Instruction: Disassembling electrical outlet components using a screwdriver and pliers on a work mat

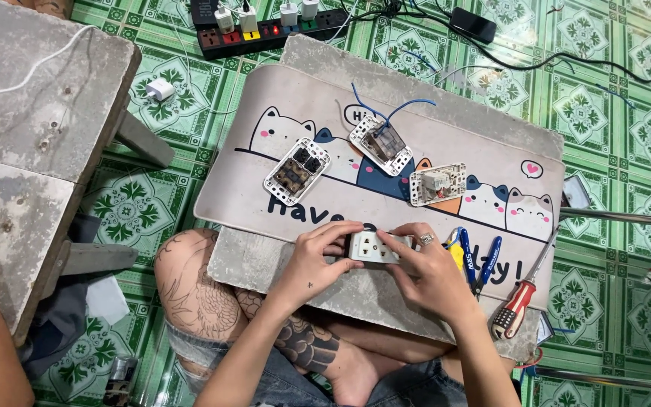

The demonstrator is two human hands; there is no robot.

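Seen from above, cross-legged on a green tiled floor. Left hand (318, 260) and right hand (423, 267) both curled around a white socket faceplate (367, 247), fingers pinching its two ends, plate held flat just over the near edge of a cat-print mat (265, 113). Probably a fitting or inspecting step; next move likely calls for a steady grip and a tool. Just right of the right hand, blue-handled pliers (484, 264) and a red-handled screwdriver (518, 305). Beyond the hands, three socket modules: one left (297, 171), one middle with blue wires (380, 143), one right (437, 185). Farthest, a power strip (269, 32) crowded with chargers.
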